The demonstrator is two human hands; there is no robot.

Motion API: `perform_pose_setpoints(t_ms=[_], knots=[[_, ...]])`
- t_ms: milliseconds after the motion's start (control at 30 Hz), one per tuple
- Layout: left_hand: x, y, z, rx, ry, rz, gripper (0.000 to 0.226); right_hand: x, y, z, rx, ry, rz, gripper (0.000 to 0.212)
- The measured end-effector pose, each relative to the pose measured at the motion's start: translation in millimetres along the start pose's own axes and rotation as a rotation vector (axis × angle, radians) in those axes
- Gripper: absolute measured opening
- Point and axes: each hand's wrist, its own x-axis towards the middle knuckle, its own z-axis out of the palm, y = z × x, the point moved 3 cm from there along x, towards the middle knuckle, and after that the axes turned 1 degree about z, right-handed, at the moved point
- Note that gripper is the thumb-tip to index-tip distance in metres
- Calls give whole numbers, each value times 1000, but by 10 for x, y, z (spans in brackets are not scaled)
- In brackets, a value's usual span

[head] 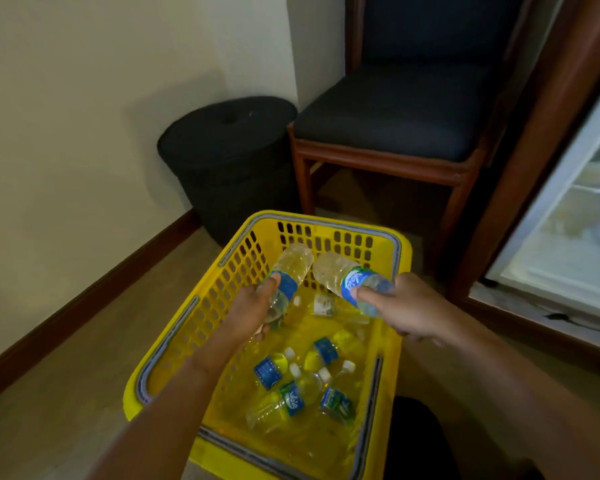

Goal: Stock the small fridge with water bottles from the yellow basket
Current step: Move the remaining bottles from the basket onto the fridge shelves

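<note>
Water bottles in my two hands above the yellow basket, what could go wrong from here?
The left hand grips one clear plastic water bottle near its blue label, the right hand a second bottle; either might slip into the yellow plastic basket. The small white fridge sits far right beside a brown wooden frame; swinging both bottles across could clip it.

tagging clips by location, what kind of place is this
Probably a hotel room: a small fridge framed in dark wood, a cushioned wooden chair, and a lidded black bin by the wall.
</note>
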Motion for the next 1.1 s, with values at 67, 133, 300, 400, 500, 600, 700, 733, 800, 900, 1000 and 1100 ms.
perform_pose_setpoints(t_ms=[67, 133, 300, 400, 500, 600, 700, 733, 800, 900, 1000, 1100], knots=[[-224, 239, 170, -115, -45, 47, 45, -190, 140, -174, 145, 48, 9, 56], [-398, 458, 371, -216, -98, 66, 51, -374, 290, -354, 295, 106, 29, 51], [-862, 1133, 1095, -310, -303, 152, 63, -795, 802, -889, 629, 280, 90, 49], [-1053, 1491, 1677, -333, -436, 151, 62, -990, 1187, -1279, 730, 442, 103, 49], [-1173, 1814, 2333, -357, -572, 99, 60, -1135, 1576, -1734, 804, 591, 116, 47], [-1247, 2146, 2946, -384, -665, 54, 56, -1185, 1919, -2195, 817, 699, 155, 47], [-1217, 2453, 3522, -406, -713, -3, 54, -1091, 2228, -2594, 862, 756, 201, 48], [-1167, 2547, 3696, -408, -720, -20, 54, -1042, 2312, -2707, 866, 767, 221, 49], [-1061, 2759, 4020, -401, -715, -26, 54, -926, 2475, -2936, 845, 794, 248, 52], [-870, 2996, 4382, -408, -697, -30, 50, -745, 2650, -3194, 840, 819, 229, 53], [-686, 3167, 4689, -439, -688, -39, 47, -560, 2743, -3382, 826, 833, 218, 53], [-520, 3325, 4953, -465, -645, -54, 46, -341, 2804, -3551, 787, 831, 227, 58]])
